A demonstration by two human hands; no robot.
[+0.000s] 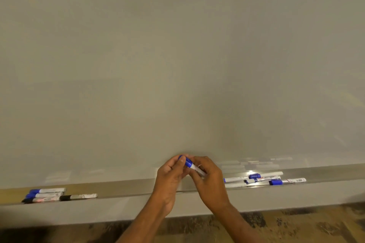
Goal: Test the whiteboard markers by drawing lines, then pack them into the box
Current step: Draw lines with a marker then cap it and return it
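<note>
Left fingers (178, 163) pinch the blue cap of a white-barrelled whiteboard marker (192, 166); right fingers (199, 163) wrap the barrel. Both hands closed on it, just above the metal marker tray (138, 188) at the foot of the blank whiteboard (177, 55). My read: uncapping to test. Pull the cap straight along the barrel, no twisting, keep the cap in my left hand (169, 177). Tray holds four capped markers at left (47, 194), several more at right (264, 178). No box in view.
</note>
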